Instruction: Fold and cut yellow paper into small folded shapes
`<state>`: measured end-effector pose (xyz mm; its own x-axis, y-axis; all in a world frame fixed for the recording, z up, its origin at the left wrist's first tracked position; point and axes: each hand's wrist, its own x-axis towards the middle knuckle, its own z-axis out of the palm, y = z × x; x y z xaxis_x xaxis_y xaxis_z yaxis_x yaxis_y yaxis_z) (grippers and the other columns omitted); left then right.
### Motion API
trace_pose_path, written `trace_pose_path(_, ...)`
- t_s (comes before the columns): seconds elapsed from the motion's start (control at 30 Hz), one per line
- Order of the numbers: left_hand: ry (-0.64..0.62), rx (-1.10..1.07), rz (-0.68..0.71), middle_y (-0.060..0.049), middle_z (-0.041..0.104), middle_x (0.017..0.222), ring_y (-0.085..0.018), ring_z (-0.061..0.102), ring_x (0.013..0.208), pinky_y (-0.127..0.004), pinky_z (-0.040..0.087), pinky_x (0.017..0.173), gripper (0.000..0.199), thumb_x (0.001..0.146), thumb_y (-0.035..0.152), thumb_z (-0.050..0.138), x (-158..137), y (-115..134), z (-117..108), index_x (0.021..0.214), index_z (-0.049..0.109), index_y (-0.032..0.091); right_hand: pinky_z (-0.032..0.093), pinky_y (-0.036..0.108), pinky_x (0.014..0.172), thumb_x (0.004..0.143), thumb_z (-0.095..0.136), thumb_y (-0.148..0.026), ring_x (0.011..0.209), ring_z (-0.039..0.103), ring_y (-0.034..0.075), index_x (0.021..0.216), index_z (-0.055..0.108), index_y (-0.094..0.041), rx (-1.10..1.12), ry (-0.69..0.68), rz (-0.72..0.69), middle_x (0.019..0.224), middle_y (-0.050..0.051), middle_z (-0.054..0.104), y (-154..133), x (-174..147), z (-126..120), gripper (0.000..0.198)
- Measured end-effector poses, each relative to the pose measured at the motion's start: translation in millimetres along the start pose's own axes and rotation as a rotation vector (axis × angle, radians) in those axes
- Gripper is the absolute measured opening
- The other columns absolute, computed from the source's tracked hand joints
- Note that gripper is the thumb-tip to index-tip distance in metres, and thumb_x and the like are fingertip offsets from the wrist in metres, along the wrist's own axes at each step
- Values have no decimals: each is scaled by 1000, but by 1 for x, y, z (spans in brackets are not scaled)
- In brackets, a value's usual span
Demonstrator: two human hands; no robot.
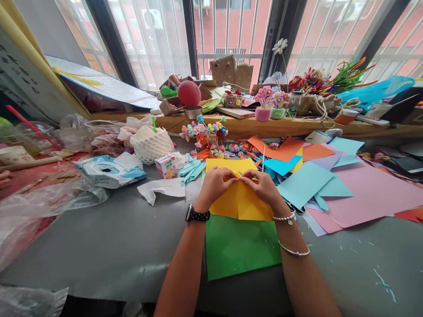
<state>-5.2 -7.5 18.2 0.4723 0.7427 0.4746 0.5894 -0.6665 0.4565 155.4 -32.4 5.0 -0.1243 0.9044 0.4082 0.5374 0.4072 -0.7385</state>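
Observation:
A yellow sheet of paper, split by a line up its lower middle, is pinched near its centre by both hands. My left hand, with a black dotted watch band at the wrist, grips the paper between thumb and fingertips. Almost touching it, my right hand pinches the same sheet; a beaded bracelet and a bangle circle that arm. Between the fingertips the paper is partly hidden. Below the yellow sheet, a green sheet lies flat on the grey table.
Coloured paper sheets pile up at the right, over a large pink sheet. To the left are a wipes packet, a small box, a tissue and a net-wrapped coconut. Crafted flowers stand behind.

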Motion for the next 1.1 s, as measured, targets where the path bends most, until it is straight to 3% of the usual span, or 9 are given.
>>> trace_pose_path(0.37, -33, -106, -48, -3, 66, 77, -14, 56, 72, -26, 40, 69, 15, 72, 27, 53, -2, 0, -1, 71, 63, 17, 41, 25, 61, 73, 50, -29, 68, 53, 14, 70, 56, -16, 88, -56, 72, 72, 4, 60, -3, 0, -2, 15)
trace_pose_path(0.63, -253, -341, -147, -3, 65, 80, -13, 57, 74, -21, 41, 67, 21, 74, 29, 47, -1, -1, -9, 78, 62, 15, 40, 24, 62, 74, 48, -30, 68, 52, 14, 71, 56, -16, 96, -185, 85, 73, 3, 60, -2, 0, -7, 17)
trace_pose_path(0.77, -380, -302, -141, -3, 64, 78, -13, 56, 72, -20, 40, 61, 24, 73, 29, 44, 1, -1, -15, 81, 62, 14, 40, 25, 63, 74, 48, -29, 70, 52, 14, 72, 57, -16, 67, -210, 91, 74, 4, 60, -4, 0, -7, 17)
trace_pose_path(1.1, -421, -42, -145, -1, 64, 71, -12, 53, 64, -19, 35, 53, 24, 71, 31, 47, 11, 12, -22, 76, 64, 16, 40, 25, 61, 73, 49, -28, 67, 54, 14, 71, 58, -15, 31, -197, 95, 72, 4, 61, -5, -2, -8, 15)
